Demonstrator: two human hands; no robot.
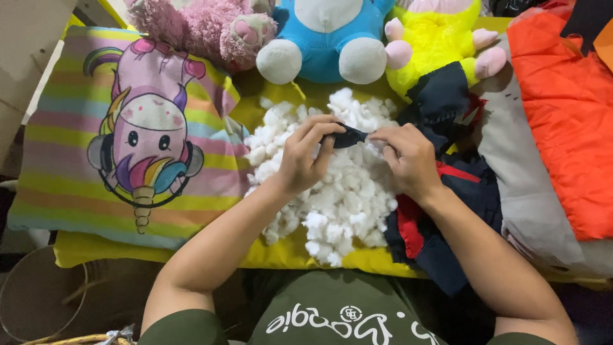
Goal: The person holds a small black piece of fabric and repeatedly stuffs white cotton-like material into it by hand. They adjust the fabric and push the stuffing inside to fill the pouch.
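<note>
My left hand [305, 155] and my right hand [408, 158] pinch the two ends of a small dark navy fabric piece [350, 136], held just above a heap of white fluffy stuffing [345, 198]. The stuffing lies on a yellow cloth surface [287, 252]. The navy piece joins a larger dark navy and red fabric item [460, 185] that runs under my right wrist and forearm. Both hands have fingers closed on the fabric.
A striped unicorn cushion [128, 134] lies at the left. Pink [204, 25], blue [329, 38] and yellow [440, 38] plush toys line the far edge. Orange [568, 115] and grey [517, 166] fabric sit at the right. A round basket [38, 300] stands lower left.
</note>
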